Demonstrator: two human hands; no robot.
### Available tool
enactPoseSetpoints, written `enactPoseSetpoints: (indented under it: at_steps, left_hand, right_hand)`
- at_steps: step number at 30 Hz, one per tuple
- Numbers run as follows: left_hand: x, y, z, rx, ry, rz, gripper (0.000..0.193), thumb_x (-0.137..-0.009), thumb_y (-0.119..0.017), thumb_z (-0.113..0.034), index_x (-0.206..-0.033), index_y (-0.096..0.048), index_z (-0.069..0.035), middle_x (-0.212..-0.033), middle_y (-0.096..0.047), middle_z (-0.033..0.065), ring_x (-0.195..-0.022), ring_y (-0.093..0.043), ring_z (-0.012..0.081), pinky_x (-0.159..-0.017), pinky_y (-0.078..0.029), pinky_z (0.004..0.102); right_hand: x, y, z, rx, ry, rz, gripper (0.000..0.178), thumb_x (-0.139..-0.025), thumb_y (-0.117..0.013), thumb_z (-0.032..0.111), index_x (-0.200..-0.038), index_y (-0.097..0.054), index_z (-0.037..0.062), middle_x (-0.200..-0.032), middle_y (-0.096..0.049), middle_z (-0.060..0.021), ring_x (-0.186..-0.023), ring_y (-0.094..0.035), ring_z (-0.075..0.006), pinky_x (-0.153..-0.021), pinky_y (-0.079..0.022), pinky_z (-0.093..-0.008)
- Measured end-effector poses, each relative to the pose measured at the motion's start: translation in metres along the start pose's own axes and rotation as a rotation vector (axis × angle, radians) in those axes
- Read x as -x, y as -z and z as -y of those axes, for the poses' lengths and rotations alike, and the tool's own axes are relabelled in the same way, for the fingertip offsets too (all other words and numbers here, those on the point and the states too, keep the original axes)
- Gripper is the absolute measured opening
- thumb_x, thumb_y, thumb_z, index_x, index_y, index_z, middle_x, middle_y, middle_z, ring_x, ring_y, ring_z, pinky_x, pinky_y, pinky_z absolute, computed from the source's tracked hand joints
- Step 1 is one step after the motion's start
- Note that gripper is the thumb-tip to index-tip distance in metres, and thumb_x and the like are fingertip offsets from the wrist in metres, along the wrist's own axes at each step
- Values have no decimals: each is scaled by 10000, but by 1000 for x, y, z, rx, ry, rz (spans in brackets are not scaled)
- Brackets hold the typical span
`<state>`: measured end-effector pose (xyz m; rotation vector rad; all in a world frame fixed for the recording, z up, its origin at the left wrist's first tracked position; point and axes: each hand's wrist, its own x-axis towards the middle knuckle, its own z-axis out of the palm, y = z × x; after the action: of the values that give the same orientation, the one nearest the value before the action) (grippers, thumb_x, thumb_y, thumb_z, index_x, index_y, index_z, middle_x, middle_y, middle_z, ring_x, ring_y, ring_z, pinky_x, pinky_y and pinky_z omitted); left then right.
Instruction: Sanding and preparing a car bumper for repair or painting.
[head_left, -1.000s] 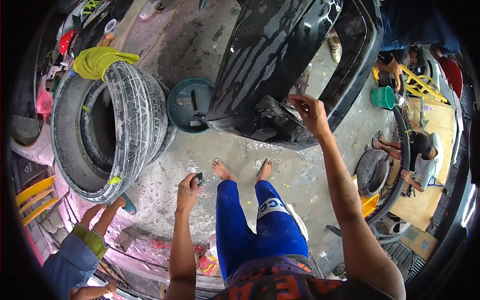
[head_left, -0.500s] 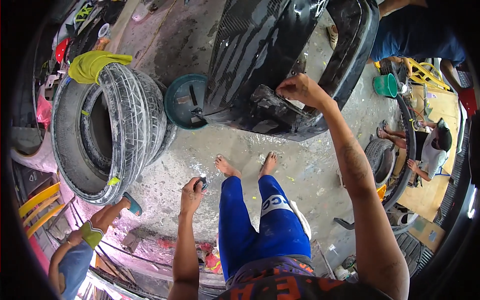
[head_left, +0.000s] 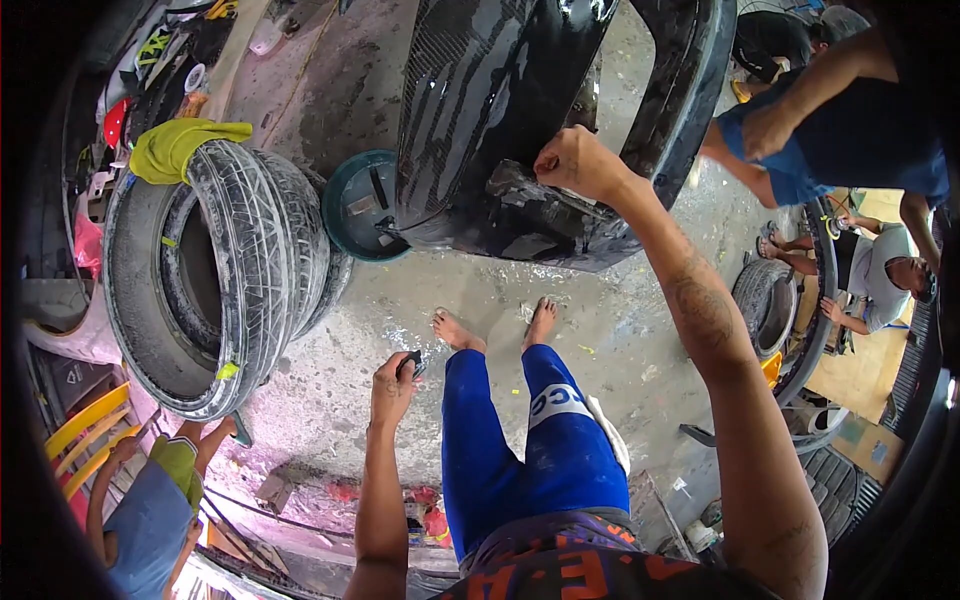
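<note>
A wet, glossy black car bumper (head_left: 460, 170) with a carbon-look pattern stands in front of me. My right hand (head_left: 580, 165) is closed in a fist over the rough, dull patch at its lower opening. Whatever its fingers hold, if anything, is hidden. Low on the left, beside my knee, my left hand (head_left: 391, 392) is closed on a small dark block (head_left: 411, 364), apart from the bumper. A teal basin (head_left: 338, 228) with water and dark strips in it sits against the bumper's left corner.
Stacked dusty tyres (head_left: 262, 230) with a yellow-green cloth (head_left: 175, 150) stand at left. One person (head_left: 150, 510) is at lower left; another in dark blue (head_left: 850, 130) is close at upper right. A third person (head_left: 880, 275) sits behind a long black curved part (head_left: 822, 270).
My right hand has shifted slightly left and up along the bumper. The person in dark blue has straightened and come nearer; the person at lower left has moved. My left hand still holds the block.
</note>
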<state>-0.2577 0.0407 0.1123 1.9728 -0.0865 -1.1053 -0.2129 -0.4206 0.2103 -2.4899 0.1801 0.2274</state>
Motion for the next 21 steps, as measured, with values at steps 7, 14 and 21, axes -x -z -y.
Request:
enactPoseSetpoints:
  at_steps: [7, 14, 21]
  left_hand:
    - [-5, 7, 7, -23, 24, 48, 235, -964, -497, -117, -1137, -591, 12, -961, -673, 109, -763, -696, 173, -585, -553, 264]
    - [-11, 9, 6, -3, 44, 58, 228, -960, -495, -97, -1144, -583, 5, -964, -675, 104, -764, -694, 166, -590, -547, 256]
    - [-19, 11, 5, -49, 23, 66, 220, -962, -494, -91, -1138, -586, 2, -951, -677, 101, -752, -695, 164, -591, -549, 259]
  right_hand:
    - [2, 6, -2, -90, -94, 10, 220, -724, -692, 156, -884, -730, 10, -800, -703, -159, -726, -692, -246, -686, -535, -305]
    - [3, 3, -11, -232, -160, 32, 224, -746, -705, 165, -904, -731, 9, -766, -706, -136, -704, -681, -158, -665, -527, -281]
    - [7, -3, -28, -525, -280, 88, 175, -870, -658, 102, -974, -717, -25, -847, -721, -83, -761, -681, -139, -725, -554, -255]
